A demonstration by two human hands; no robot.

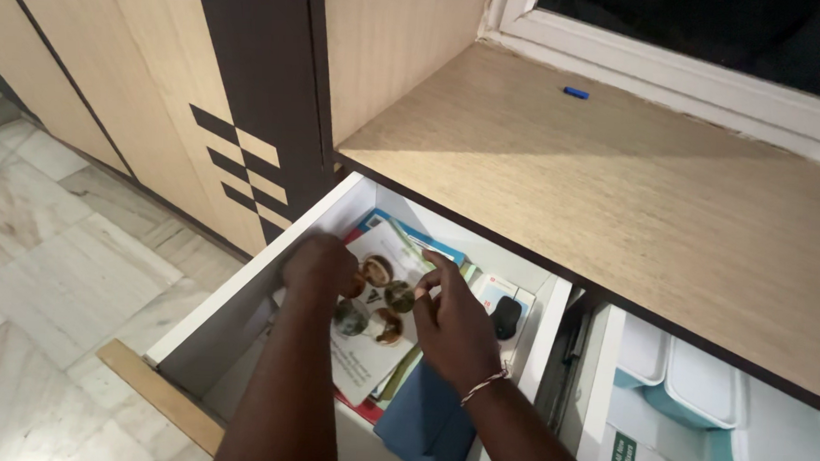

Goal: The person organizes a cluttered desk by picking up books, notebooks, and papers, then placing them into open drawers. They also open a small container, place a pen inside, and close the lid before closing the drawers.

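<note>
Inside the open drawer, toward its back-left corner: a white booklet [368, 348] with round pictures on its cover, lying on top of a stack of papers.
Left hand: left hand [318, 263] curled over the far-left edge of the booklet, fingers bent downward onto it; whether they pinch the cover cannot be told.
Right hand: right hand [454, 326] over the booklet's right edge, fingers loosely spread, fingertips [429, 279] touching or just above the cover; nothing clamped in it; a thread band sits on the wrist.
Hands together: apart, one at each side of the booklet.
Under the booklet: a blue-edged leaflet [401, 230] showing at the drawer's back edge.
Front of drawer: a blue pouch [429, 420] beneath the right forearm.
Right side of drawer: a white box with a black mouse pictured [506, 313], against the right wall.
Drawer: white-walled drawer [271, 252], pulled out, with a wooden front [159, 395].
Neighbouring drawer, right: white and teal lidded boxes [698, 391].
Ledge above: a wooden top [615, 184] with a small blue cap [575, 93] near the window edge.
</note>
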